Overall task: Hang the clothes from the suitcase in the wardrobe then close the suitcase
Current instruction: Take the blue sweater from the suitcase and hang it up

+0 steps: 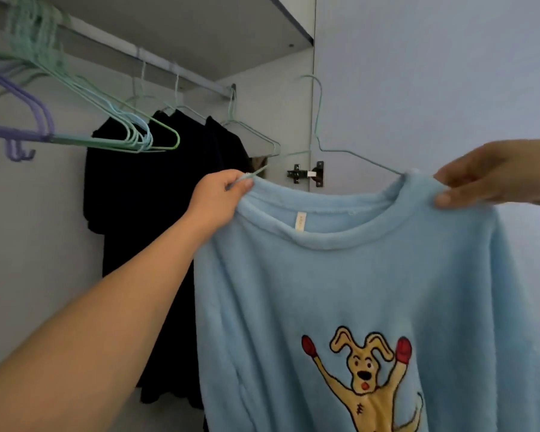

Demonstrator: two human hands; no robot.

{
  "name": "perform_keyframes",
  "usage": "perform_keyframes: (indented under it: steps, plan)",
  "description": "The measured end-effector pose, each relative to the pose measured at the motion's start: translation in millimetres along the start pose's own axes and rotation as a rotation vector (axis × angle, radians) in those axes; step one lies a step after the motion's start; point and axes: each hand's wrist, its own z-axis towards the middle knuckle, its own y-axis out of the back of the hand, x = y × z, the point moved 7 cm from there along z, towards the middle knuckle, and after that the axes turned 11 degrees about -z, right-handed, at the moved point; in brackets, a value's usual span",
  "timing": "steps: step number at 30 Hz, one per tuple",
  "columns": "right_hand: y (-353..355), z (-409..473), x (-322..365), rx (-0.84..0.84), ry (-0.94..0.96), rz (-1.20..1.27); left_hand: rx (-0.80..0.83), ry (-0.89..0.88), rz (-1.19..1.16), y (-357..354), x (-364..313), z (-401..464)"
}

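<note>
The fluffy light-blue fleece sweater with the embroidered tan dog in red gloves (371, 275) is held up in front of the open wardrobe, just right of the hanging rail (181, 74), and is not yet on it. The left hand (219, 194) pinches the sweater's left shoulder together with the end of a thin pale-green wire hanger (317, 132); the right hand (487, 176) has its fingers (443, 199) curled over the right shoulder. The hanger's right arm slips into the collar, but its left arm lies outside the fabric, so the sweater looks only half threaded.

That is the risk I see. If either hand lets go now, the heavy fleece would likely slide off the bare side and drop. The wire could also twist under the weight. Going to the rail, the hook might snag the empty green wire hanger (253, 132) beside the dark hung garments (169, 213). The suitcase is out of sight.
</note>
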Motion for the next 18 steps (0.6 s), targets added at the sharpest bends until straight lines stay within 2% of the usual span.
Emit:
perform_keyframes:
  steps: [2, 5, 7, 9, 11, 13, 15, 18]
  plan:
    - [-2, 9, 4, -0.044, -0.020, -0.090, -0.027, 0.033, -0.020, 14, 13, 3]
    - [-6, 27, 32, -0.216, 0.062, 0.129, -0.087, 0.080, -0.022, 30, 28, 11]
    - [-6, 35, 53, -0.353, 0.098, 0.172, -0.093, 0.148, 0.003, 37, 37, 19]
    - [-6, 45, 79, -0.477, 0.148, 0.021, -0.101, 0.275, -0.007, 43, 48, 27]
    - [-13, 56, 106, -0.579, 0.199, -0.190, -0.194, 0.369, -0.053, 54, 55, 33]
    - [-23, 67, 127, -0.647, 0.248, -0.313, -0.379, 0.396, -0.179, 67, 55, 34]
    - [-35, 86, 140, -0.672, 0.268, -0.404, -0.502, 0.382, -0.436, 81, 61, 37]
    - [-52, 115, 141, -0.679, 0.253, -0.416, -0.486, 0.290, -0.723, 91, 65, 48]
